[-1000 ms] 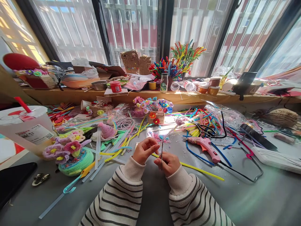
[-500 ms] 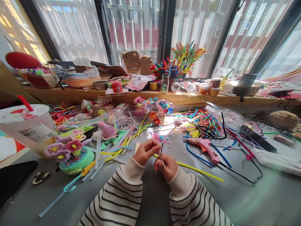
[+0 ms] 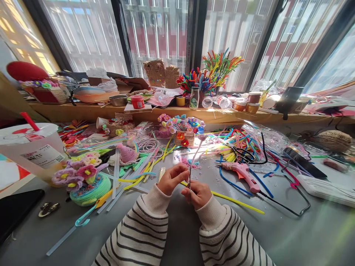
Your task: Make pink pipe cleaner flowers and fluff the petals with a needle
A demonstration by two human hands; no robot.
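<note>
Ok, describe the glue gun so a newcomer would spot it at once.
On the grey table, look right of the right hand. The pink glue gun lies there beside blue fuzzy stems, nozzle pointing left. Its orange trigger and black cord set it apart from them.

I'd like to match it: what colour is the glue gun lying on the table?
Pink, shown best in the head view.

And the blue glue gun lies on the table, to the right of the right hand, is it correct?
Almost: the glue gun is pink, not blue, as the head view shows. It does lie on the table, to the right of the right hand.
</note>
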